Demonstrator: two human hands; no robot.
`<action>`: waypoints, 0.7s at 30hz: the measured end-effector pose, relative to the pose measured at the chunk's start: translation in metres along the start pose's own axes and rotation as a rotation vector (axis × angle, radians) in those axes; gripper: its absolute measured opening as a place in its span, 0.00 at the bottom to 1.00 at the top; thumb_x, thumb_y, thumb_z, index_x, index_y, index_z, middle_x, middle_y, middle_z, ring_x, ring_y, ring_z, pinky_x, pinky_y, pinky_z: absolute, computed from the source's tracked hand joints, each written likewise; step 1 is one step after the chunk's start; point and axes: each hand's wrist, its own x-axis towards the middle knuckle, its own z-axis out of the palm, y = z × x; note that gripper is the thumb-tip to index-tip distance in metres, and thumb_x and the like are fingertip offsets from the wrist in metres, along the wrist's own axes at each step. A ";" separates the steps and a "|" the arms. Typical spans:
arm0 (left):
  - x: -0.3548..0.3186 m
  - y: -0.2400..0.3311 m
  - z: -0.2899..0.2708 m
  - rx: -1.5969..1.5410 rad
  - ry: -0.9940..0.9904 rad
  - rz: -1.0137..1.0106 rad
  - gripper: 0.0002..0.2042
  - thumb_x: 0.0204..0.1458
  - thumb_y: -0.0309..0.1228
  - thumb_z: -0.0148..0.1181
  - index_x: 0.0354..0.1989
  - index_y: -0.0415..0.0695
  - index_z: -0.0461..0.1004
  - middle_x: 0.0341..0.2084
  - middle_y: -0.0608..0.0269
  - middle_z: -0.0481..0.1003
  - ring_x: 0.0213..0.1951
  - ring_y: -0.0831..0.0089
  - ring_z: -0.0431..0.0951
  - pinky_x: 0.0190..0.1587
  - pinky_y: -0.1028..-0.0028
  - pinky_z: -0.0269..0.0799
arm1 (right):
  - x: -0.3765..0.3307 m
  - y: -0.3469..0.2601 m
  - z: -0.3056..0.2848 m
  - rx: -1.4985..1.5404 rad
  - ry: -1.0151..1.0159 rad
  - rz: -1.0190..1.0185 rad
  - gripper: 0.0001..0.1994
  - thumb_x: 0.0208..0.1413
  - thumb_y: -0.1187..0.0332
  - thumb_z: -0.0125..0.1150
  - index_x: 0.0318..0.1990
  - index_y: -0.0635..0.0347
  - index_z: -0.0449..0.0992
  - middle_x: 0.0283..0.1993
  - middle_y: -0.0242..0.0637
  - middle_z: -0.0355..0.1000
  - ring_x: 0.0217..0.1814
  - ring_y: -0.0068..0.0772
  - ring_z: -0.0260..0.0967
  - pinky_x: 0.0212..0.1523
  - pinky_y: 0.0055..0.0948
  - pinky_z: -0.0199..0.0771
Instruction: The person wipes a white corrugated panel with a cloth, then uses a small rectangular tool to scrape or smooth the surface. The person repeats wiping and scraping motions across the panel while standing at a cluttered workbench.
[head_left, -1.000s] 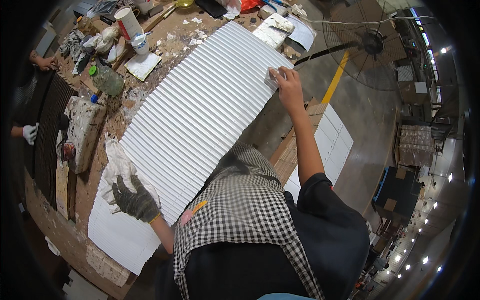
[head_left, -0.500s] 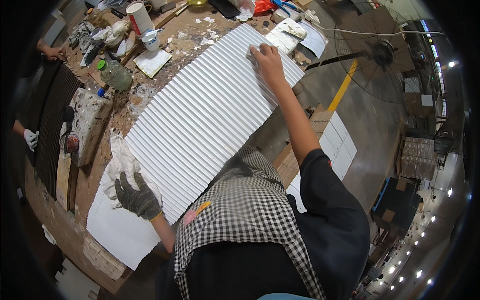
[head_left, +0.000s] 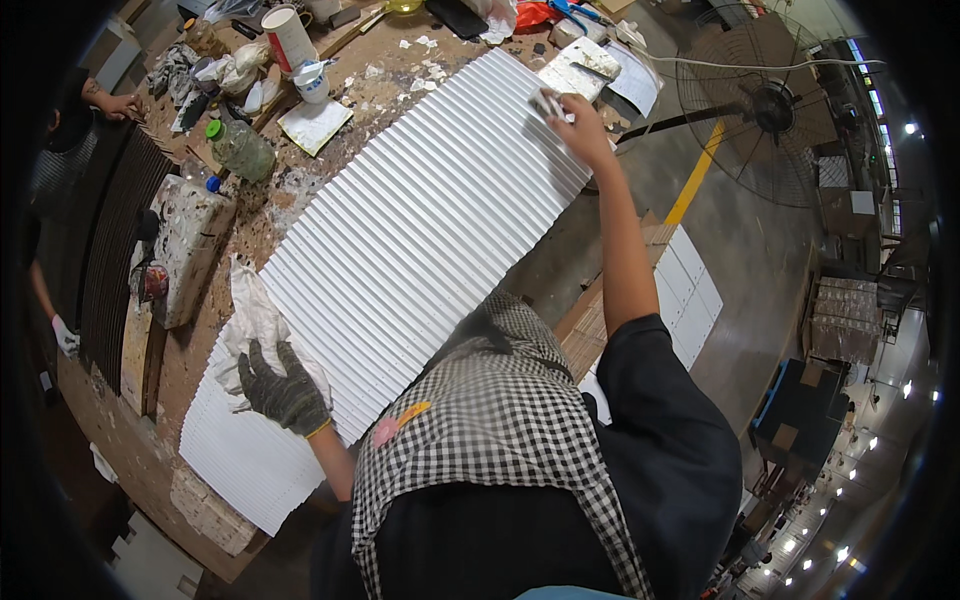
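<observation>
A long white ribbed panel [head_left: 420, 235] lies slantwise across the workbench before me. Over its upper right end, my bare right hand [head_left: 583, 130] pinches a small pale, flat piece [head_left: 547, 104] whose exact kind I cannot make out. My left hand [head_left: 285, 390], in a dark grey knitted glove, rests with fingers spread on a crumpled white rag [head_left: 258, 315] at the panel's lower left end. Another white ribbed sheet [head_left: 245, 465] shows beneath the rag, reaching past the bench edge.
A green-capped jar [head_left: 240, 150], a paint-stained block [head_left: 195, 245] and a white-and-red cup [head_left: 287, 38] stand on the bench [head_left: 190, 375]. At far left, another person's hands touch a dark ribbed panel [head_left: 115, 250]. A large fan [head_left: 770, 105] stands at right, near stacked boards [head_left: 690, 290].
My right hand has moved right toward the panel's edge and lifted, bringing the pale piece into view. My left hand stays on the rag. The other person's lower hand has shifted downward.
</observation>
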 end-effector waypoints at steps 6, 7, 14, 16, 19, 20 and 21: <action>0.000 -0.003 0.002 -0.013 0.000 0.030 0.21 0.58 0.46 0.66 0.54 0.45 0.80 0.54 0.49 0.75 0.55 0.53 0.75 0.60 0.58 0.71 | -0.021 -0.024 0.037 -0.331 0.151 -0.280 0.27 0.47 0.83 0.64 0.56 0.47 0.81 0.52 0.40 0.73 0.55 0.47 0.69 0.54 0.41 0.75; 0.000 -0.004 0.002 -0.008 -0.007 0.032 0.21 0.58 0.45 0.66 0.54 0.45 0.80 0.54 0.49 0.75 0.55 0.53 0.75 0.60 0.58 0.70 | -0.015 -0.026 0.042 -0.363 0.159 -0.288 0.28 0.47 0.83 0.64 0.57 0.46 0.80 0.53 0.40 0.73 0.55 0.47 0.69 0.56 0.41 0.74; 0.001 0.000 -0.001 -0.036 -0.001 0.016 0.20 0.58 0.43 0.67 0.53 0.43 0.79 0.54 0.47 0.76 0.55 0.52 0.75 0.59 0.57 0.70 | 0.078 -0.026 0.091 -0.396 0.148 -0.409 0.23 0.51 0.79 0.62 0.55 0.46 0.81 0.52 0.41 0.73 0.53 0.47 0.71 0.55 0.41 0.75; 0.001 -0.002 0.001 -0.054 0.022 0.030 0.20 0.58 0.43 0.66 0.53 0.43 0.80 0.54 0.47 0.76 0.55 0.52 0.75 0.59 0.57 0.70 | 0.104 -0.020 0.099 -0.283 0.154 -0.383 0.22 0.50 0.77 0.63 0.53 0.47 0.81 0.50 0.43 0.73 0.54 0.50 0.70 0.53 0.44 0.75; 0.000 0.001 -0.002 -0.057 0.034 0.027 0.19 0.58 0.42 0.67 0.53 0.43 0.80 0.54 0.47 0.76 0.55 0.52 0.75 0.59 0.57 0.70 | 0.120 -0.022 0.097 -0.083 0.122 -0.182 0.24 0.53 0.76 0.65 0.59 0.47 0.79 0.56 0.45 0.73 0.53 0.53 0.74 0.53 0.44 0.75; 0.001 0.003 -0.004 -0.056 0.034 0.024 0.19 0.58 0.42 0.67 0.53 0.43 0.80 0.54 0.47 0.76 0.55 0.52 0.75 0.59 0.57 0.70 | 0.122 -0.025 0.095 -0.014 0.121 -0.124 0.24 0.52 0.76 0.65 0.59 0.47 0.79 0.56 0.45 0.73 0.54 0.53 0.74 0.53 0.44 0.75; 0.000 0.003 -0.004 -0.052 0.037 0.018 0.19 0.58 0.42 0.67 0.53 0.44 0.80 0.53 0.47 0.76 0.54 0.51 0.75 0.59 0.57 0.70 | 0.122 -0.023 0.092 -0.087 0.061 -0.179 0.25 0.53 0.77 0.65 0.59 0.49 0.78 0.56 0.44 0.73 0.55 0.53 0.73 0.53 0.43 0.75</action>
